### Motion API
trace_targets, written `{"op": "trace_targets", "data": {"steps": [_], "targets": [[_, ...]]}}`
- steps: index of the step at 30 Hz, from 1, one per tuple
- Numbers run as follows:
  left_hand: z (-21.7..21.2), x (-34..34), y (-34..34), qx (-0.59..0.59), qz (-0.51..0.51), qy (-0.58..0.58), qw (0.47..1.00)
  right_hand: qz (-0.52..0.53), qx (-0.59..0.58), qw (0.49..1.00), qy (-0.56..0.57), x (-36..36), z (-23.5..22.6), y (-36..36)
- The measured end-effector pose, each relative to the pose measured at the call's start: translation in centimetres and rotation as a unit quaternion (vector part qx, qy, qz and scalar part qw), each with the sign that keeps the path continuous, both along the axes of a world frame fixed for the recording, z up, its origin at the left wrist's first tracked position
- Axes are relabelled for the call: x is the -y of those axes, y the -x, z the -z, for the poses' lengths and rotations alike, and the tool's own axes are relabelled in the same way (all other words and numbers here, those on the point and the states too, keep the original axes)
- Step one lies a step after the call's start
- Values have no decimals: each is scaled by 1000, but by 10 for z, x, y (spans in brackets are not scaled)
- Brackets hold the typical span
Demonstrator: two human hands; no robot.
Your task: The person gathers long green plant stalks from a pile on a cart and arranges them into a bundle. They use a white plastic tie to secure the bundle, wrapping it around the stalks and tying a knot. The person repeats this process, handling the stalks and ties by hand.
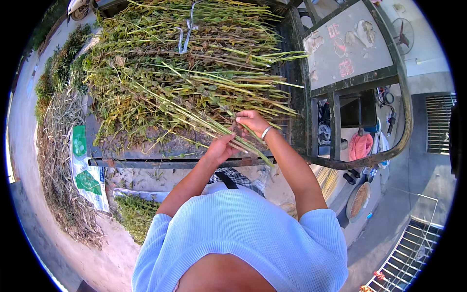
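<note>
Long green plant stalks run slantwise over the near edge of a dark flat cart bed, leafy ends toward the left and bare cut ends toward me. My left hand is closed around several of these stalks near their cut ends. Just beyond it, my right hand, with a silvery bangle at the wrist, has its fingers closed on stalks and a brownish leaf or pod cluster. Behind both hands lies a thick pile of leafy stalks, with a whitish tie strip across its far part.
The cart's dark metal rail runs in front of my body. At right stands a metal frame with a grey panel. Dried stalks and a green-and-white sack lie at left. A round basin sits on the ground at right.
</note>
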State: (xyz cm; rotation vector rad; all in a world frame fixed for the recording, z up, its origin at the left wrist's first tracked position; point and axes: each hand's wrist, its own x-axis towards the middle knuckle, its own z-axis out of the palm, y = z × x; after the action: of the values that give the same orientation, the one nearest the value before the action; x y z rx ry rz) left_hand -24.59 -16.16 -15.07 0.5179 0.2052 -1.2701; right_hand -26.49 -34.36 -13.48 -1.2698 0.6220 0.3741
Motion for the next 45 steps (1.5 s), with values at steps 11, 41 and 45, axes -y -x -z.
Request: {"op": "trace_targets", "data": {"steps": [11, 41, 45], "targets": [[-11, 3, 21, 8, -55, -40, 998, -124, 2, 990, -61, 8, -1, 5], [-9, 46, 65, 18, -87, -199, 976, -204, 171, 937, 226, 11, 8, 9], [0, 45, 67, 26, -104, -198, 974, -257, 221, 883, 323, 23, 0, 31]]}}
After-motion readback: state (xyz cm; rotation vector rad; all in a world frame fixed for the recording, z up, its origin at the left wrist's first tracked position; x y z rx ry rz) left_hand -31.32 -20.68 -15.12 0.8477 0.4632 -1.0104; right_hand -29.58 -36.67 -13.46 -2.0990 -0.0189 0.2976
